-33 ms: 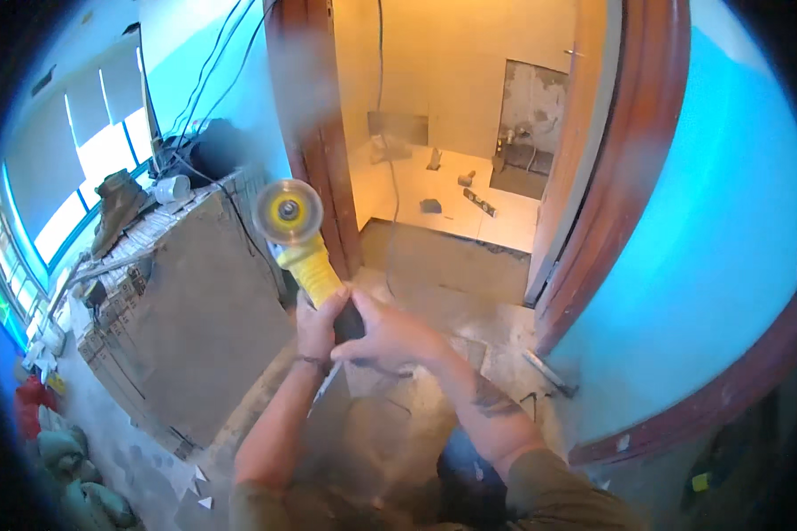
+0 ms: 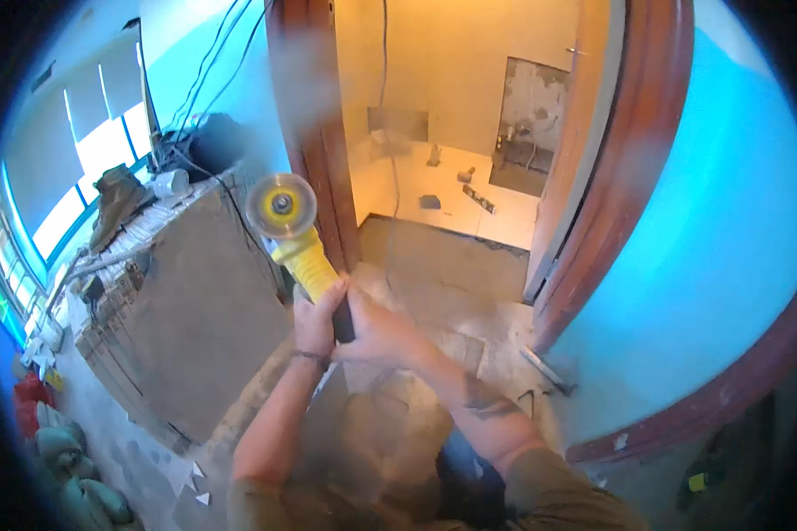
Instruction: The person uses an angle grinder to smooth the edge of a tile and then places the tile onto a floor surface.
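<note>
A yellow angle grinder [image 2: 311, 262] is held out in front of me, tilted with its head up and to the left. Its round cutting disc [image 2: 281, 206] looks blurred at the rim. My left hand [image 2: 313, 324] is closed around the body from the left side, thumb lying along the yellow casing. From the right, my right hand [image 2: 374, 326] is closed on the black rear end, its fingertips partly hidden. The disc is in the air, in front of the door frame's left post [image 2: 314, 133] and beside a large stack of tiles [image 2: 212, 310].
On the stack lie a boot [image 2: 118, 205], a white cup [image 2: 171, 184] and cables. Beyond the doorway, several tools and offcuts lie on a pale tiled floor [image 2: 407, 190]. A blue wall [image 2: 708, 239] stands at right. Filled sacks [image 2: 75, 469] sit at lower left.
The grinder has shifted slightly left and up with both hands on it. My right hand sits a little closer around its rear end.
</note>
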{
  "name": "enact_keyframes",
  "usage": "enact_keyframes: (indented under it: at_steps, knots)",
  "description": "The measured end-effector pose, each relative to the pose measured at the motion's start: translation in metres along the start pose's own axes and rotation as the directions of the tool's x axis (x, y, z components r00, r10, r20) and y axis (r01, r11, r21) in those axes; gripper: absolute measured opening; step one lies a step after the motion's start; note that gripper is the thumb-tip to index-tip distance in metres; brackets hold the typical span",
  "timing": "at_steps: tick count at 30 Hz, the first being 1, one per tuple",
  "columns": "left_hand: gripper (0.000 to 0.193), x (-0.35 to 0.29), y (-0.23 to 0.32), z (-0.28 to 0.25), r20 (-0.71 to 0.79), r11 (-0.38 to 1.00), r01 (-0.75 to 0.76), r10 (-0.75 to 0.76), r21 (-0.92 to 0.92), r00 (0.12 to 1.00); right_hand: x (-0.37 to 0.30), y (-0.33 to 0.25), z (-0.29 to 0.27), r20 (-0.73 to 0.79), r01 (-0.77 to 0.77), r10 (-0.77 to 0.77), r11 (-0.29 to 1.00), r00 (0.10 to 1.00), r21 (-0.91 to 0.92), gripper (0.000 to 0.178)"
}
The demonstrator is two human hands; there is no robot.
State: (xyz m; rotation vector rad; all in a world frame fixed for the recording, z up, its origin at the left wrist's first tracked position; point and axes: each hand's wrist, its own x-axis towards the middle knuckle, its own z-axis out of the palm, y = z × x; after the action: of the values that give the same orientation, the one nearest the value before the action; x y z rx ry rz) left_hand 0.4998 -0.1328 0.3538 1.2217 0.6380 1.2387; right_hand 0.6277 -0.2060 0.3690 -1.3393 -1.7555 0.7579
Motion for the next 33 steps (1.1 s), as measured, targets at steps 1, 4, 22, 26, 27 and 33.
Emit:
enact_keyframes:
  at_steps: [1, 4, 22, 26, 27, 33]
  knots:
    - [0.047, 0.009, 0.004, 0.007, 0.019, 0.999, -0.026, 0.026, -0.023, 0.999, 0.012, 0.004, 0.006, -0.137, 0.085, -0.081, 0.996, 0.987, 0.022, 0.103]
    - [0.050, 0.007, -0.002, -0.008, 0.009, 0.998, -0.048, 0.047, 0.036, 0.999, 0.015, 0.007, 0.021, -0.156, 0.056, -0.043, 0.995, 0.987, 0.083, 0.104]
    - [0.062, -0.039, -0.121, -0.151, 0.052, 0.916, -0.056, 0.038, 0.397, 0.998, 0.026, 0.081, 0.177, -0.202, 0.056, 0.044, 0.886, 0.978, 0.460, 0.067]
    - [0.050, -0.114, -0.129, -0.136, 0.063, 0.972, -0.054, 0.041, 0.229, 0.997, -0.018, 0.109, 0.177, -0.152, -0.097, 0.148, 0.950, 0.977, 0.298, 0.065]
    - [0.052, -0.123, -0.125, -0.136, 0.052, 0.962, 0.043, -0.059, 0.269, 0.997, -0.022, 0.111, 0.180, -0.121, -0.190, 0.228, 0.946, 0.966, 0.261, 0.066]
    - [0.054, -0.150, -0.048, -0.191, 0.393, 0.628, 0.136, -0.625, 0.766, 0.674, -0.054, 0.129, 0.189, 0.113, -0.284, 0.266, 0.799, 0.957, 0.530, 0.067]
